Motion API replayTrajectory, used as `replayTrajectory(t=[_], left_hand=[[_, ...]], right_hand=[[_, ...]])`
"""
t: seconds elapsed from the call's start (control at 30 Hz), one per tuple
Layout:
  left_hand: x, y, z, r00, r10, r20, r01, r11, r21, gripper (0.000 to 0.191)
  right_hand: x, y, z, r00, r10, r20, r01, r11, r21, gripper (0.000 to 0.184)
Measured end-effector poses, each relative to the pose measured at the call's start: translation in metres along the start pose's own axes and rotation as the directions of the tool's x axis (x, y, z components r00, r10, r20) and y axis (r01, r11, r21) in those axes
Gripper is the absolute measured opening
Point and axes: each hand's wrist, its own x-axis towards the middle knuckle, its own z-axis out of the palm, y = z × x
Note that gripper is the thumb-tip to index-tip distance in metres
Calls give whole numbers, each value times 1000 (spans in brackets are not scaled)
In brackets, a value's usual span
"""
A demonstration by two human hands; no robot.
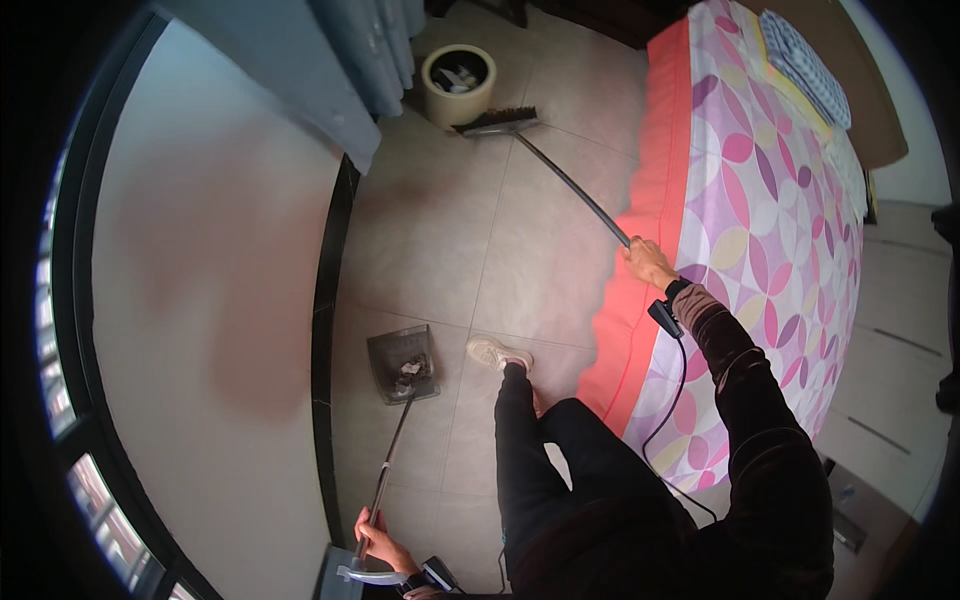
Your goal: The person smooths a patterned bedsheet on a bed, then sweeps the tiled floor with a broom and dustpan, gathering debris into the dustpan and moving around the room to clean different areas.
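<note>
My right hand (648, 261) is closed around the grey handle of a broom (570, 186), beside the bed's coral skirt. The dark-bristled broom head (499, 122) lies at the foot of a cream waste bin (439, 105) that has crumpled scraps in it. At the bottom left, my left hand (381, 538) grips the upper handle of a long-handled dustpan (390, 450). Its grey pan (397, 346) rests on the floor tiles, with debris and pale scraps (411, 367) gathered near the handle side.
A bed with a patterned cover (757, 247) stands on the right. A white wall (210, 247) with a black skirting (325, 322) runs along the left, below blue-grey curtains (360, 52). My shoe (495, 351) is between the dustpan and the bed.
</note>
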Motion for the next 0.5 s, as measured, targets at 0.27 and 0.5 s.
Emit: replayTrajectory(t=[0.27,0.5], left_hand=[[6,-4,0,1000,12,-27,-12,1000,8,28],[0,0,4,999,39,37,-39,999,-4,29]], right_hand=[[0,89,30,996,86,-32,-81,988,131,37],[-44,88,103,993,67,102,-85,979,184,40]])
